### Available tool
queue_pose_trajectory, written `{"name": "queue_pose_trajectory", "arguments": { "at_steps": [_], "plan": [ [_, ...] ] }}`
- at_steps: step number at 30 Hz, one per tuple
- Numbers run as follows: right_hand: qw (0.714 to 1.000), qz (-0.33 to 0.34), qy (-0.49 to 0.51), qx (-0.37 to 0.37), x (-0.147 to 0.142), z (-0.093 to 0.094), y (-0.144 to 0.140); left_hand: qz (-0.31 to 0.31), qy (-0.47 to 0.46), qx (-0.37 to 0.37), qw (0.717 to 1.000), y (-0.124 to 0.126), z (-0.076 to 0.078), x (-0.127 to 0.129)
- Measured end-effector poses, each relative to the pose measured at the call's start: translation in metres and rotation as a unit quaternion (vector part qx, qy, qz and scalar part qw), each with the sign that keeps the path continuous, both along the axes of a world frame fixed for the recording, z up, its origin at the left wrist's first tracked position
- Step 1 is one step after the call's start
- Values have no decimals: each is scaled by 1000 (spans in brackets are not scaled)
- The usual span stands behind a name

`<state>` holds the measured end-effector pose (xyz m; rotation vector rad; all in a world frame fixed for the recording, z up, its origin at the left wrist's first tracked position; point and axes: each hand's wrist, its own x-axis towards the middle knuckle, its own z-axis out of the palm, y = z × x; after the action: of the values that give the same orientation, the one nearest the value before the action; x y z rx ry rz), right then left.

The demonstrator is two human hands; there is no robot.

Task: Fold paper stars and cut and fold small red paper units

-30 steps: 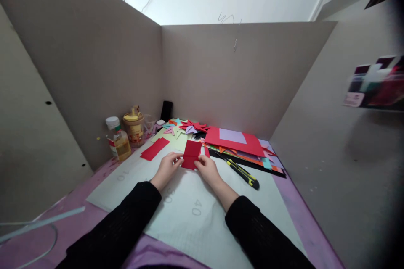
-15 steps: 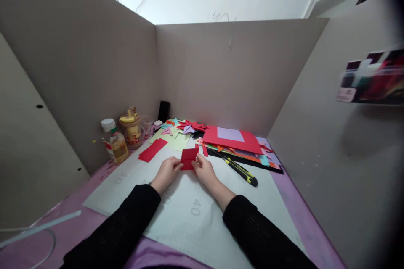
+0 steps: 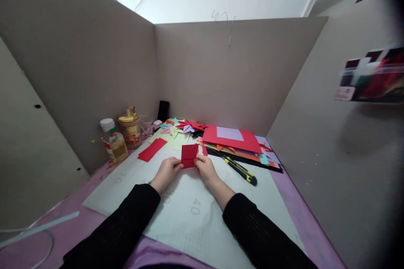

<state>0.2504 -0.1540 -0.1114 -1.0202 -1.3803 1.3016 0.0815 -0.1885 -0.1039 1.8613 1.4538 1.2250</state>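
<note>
A small piece of red paper with a crease across its lower part is held up between both hands, above the white mat. My left hand pinches its lower left edge. On the right edge, my right hand grips it between thumb and fingers. Red paper strips lie to the left of the hands. A yellow and black utility knife rests to the right, its blade end pointing toward the stacked paper.
At the back right is a stack of coloured paper topped by a red sheet. Folded paper shapes lie at the back. A glue bottle, a lidded cup and a phone stand along the left. Grey partitions surround the table.
Both hands still hold the red paper. It has tilted up a little, so more of its upper part shows and the crease sits lower.
</note>
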Motion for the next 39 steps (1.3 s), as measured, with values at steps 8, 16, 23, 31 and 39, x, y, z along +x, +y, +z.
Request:
{"name": "queue_pose_trajectory", "arguments": {
  "at_steps": [8,16,23,31,39],
  "plan": [
    [1000,17,-3,0,1,1,1,2,23,6,1000,2,-3,-2],
    [988,-18,-134,68,0,-26,10,7,35,5,999,5,-9,-3],
    [985,-24,-155,73,1,-29,12,5,79,17,997,6,-11,-3],
    [980,-29,-176,86,3,-27,11,24,123,7,992,4,-8,-3],
    [984,-21,-142,102,4,-26,14,17,35,-50,998,4,-8,1]
  ]
}}
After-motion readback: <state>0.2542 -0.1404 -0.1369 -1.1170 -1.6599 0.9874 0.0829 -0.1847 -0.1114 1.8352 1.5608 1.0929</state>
